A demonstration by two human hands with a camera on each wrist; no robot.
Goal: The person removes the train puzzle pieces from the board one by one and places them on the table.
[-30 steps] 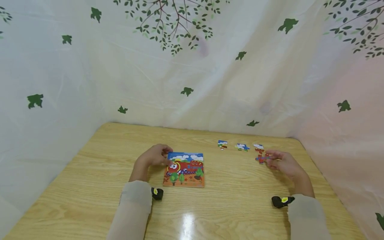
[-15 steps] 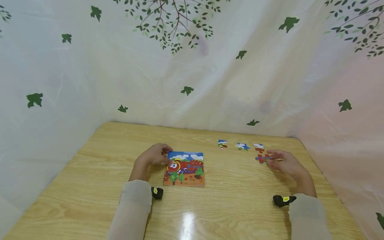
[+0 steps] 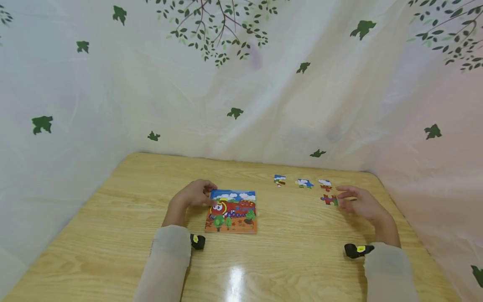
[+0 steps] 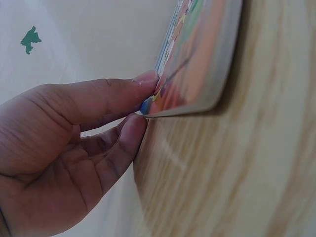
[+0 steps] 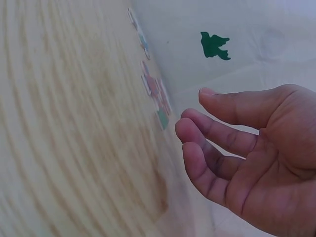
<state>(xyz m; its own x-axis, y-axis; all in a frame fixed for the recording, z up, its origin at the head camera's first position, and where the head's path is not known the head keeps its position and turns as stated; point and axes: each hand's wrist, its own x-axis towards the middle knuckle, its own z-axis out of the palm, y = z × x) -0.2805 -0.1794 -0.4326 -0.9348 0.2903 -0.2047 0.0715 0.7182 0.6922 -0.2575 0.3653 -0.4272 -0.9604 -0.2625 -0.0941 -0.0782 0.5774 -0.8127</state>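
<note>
A square picture board [image 3: 232, 212] showing a red train lies on the wooden table. At its left edge is my left hand [image 3: 193, 194], and in the left wrist view the thumb and fingers of that hand [image 4: 74, 148] pinch the board's edge [image 4: 192, 84]. To the right, my right hand [image 3: 362, 205] hovers beside a red puzzle piece [image 3: 329, 200], its fingers loosely bent with nothing between them. The right wrist view shows a gap between this hand [image 5: 247, 153] and the pieces [image 5: 155, 91].
Behind the red piece lies a white and red piece [image 3: 325, 185]. Farther left along the back are a blue and white piece [image 3: 304, 183] and another piece [image 3: 279, 180]. A pale curtain [image 3: 188, 105] with green birds and leaves hangs behind the table [image 3: 113, 235].
My right hand has drawn slightly right, away from the red piece, uncovering its green end. My left hand stays at the board.
</note>
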